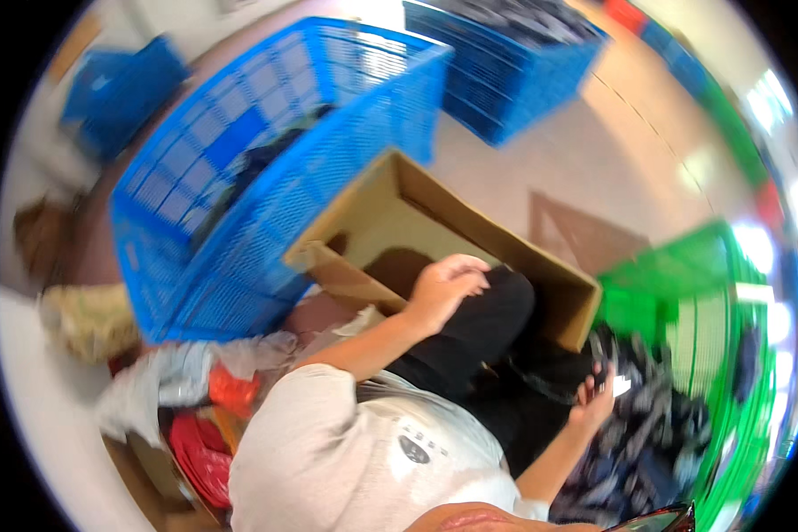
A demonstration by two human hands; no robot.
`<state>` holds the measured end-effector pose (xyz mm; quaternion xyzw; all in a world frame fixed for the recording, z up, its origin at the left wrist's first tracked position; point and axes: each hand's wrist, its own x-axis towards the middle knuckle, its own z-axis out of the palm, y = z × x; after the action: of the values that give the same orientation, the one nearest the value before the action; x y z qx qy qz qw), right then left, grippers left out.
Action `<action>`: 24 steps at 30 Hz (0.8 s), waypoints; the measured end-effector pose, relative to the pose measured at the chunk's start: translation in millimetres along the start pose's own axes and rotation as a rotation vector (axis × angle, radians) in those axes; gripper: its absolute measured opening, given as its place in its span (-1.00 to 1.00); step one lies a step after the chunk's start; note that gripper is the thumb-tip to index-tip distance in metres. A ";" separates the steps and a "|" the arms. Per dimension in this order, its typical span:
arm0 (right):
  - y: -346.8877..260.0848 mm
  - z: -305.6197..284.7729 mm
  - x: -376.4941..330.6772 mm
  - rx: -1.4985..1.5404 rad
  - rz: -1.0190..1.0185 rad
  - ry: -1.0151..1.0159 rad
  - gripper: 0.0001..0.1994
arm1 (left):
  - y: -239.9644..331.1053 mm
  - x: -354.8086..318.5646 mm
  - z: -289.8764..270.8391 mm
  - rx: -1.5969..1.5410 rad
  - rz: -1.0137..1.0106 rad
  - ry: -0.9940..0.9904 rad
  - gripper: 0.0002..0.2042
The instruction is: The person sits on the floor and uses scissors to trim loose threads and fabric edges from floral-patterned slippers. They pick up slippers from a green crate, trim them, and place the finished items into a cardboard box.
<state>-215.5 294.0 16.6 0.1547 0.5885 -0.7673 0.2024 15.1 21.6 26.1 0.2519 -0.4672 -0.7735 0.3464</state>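
Note:
My left hand point(450, 291) hovers at or rests against my black-trousered knee, in front of an open cardboard box point(496, 232). Its fingers are loosely bent and slightly apart, with nothing visible in them. On the right, my right hand point(592, 401) is closed with bent fingers around a small dark piece point(601, 379); its exact kind is too blurred to tell. A bright white patch shows beside those fingers. Right next to this hand lies a heap of dark, shiny pieces point(647, 443) against a green crate point(696, 266).
A large blue mesh crate point(328, 168) with dark contents stands at the left. Behind the box is another blue crate point(505, 80), filled with dark pieces. Plastic bags point(164, 386) and a red bundle point(202, 457) lie at lower left. More blue crates point(120, 93) stand far left.

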 end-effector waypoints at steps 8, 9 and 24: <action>8.9 -112.2 31.6 -0.021 -0.086 0.104 -0.76 | -40.4 -20.4 5.9 0.195 -0.043 -0.052 -0.79; 20.2 -134.9 25.1 -0.034 -0.080 0.167 -0.76 | -46.0 -28.1 7.4 0.228 -0.068 -0.065 -0.80; 123.2 -249.6 54.9 -0.103 0.191 0.543 -0.62 | -80.6 -9.3 36.2 0.567 0.107 -0.041 -0.71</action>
<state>-202.8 500.3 -177.8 0.3989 0.6421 -0.6443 0.1163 -29.0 74.7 -29.8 0.2980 -0.6844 -0.5976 0.2927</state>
